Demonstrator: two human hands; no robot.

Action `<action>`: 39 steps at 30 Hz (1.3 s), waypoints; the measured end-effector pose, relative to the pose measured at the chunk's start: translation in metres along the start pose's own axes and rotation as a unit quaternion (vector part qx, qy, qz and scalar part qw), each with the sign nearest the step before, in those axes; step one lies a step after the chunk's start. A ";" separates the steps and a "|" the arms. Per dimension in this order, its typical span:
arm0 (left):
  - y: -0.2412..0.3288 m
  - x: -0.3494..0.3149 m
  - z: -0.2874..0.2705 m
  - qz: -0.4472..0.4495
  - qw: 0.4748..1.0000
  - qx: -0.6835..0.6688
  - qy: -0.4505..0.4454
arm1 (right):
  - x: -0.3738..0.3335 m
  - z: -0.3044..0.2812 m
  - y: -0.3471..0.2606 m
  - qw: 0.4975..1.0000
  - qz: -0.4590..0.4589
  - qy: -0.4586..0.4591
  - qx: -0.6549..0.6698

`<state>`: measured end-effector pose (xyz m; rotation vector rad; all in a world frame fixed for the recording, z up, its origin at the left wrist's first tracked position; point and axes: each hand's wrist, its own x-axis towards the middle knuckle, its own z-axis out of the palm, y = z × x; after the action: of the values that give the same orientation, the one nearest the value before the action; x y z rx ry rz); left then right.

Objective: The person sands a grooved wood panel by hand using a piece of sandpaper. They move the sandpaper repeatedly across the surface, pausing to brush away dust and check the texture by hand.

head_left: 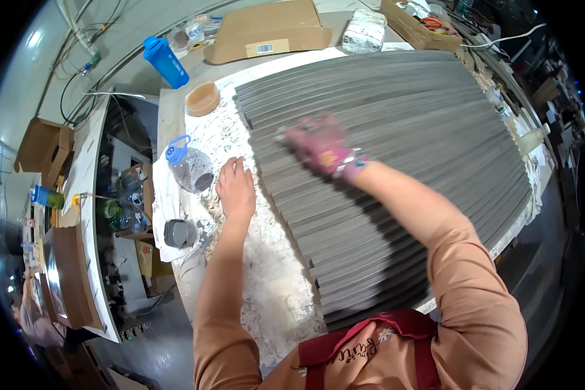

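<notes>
My left hand (236, 190), bare, lies flat on the white, paint-stained table covering (266, 273), its fingers stretched out and holding nothing. It is beside the left edge of a wide grey panel of long ridged slats (396, 123). Over the panel's left part is my right hand (322, 144) in a pink flowered glove. Motion smears its fingers, and a small greyish tip shows at their left end; I cannot make out what it is. Left of my left hand stands a clear jug with a blue lid (192, 170). A small dark grey cup (179, 233) sits nearer.
A round tan container (203, 99) and a blue bottle (166, 62) stand at the far left. Along the back are a cardboard box (266, 29), a white-wrapped block (364, 31) and an open box of tools (426, 26). Another workbench (96, 227) runs along the left.
</notes>
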<state>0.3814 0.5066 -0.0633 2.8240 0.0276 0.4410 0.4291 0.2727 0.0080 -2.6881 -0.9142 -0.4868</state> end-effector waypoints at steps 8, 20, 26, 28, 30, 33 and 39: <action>0.008 0.002 0.005 0.015 1.000 0.005 -0.004 | -0.072 -0.088 0.166 0.927 0.286 -0.080 -0.228; 0.000 0.032 0.008 0.047 0.998 0.006 0.048 | -0.007 -0.049 0.062 0.994 0.041 0.041 -0.088; 0.005 0.033 0.013 0.053 0.998 0.009 0.036 | 0.071 0.018 -0.014 0.996 -0.017 -0.071 0.057; -0.002 0.030 0.012 0.050 0.998 -0.003 0.049 | 0.069 0.017 0.002 0.997 -0.017 -0.040 -0.068; 0.006 0.032 0.012 0.052 0.997 -0.007 0.053 | 0.050 0.017 0.068 0.991 0.091 -0.009 -0.094; 0.011 0.033 0.008 0.032 0.999 0.008 0.035 | 0.052 -0.010 0.065 0.994 0.070 -0.021 -0.085; -0.002 0.030 0.012 0.022 0.999 0.003 0.026 | 0.040 0.018 0.013 0.999 -0.021 -0.032 -0.004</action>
<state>0.4141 0.5068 -0.0660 2.8223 -0.0227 0.5247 0.4708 0.2902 0.0056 -2.7107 -0.9901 -0.4150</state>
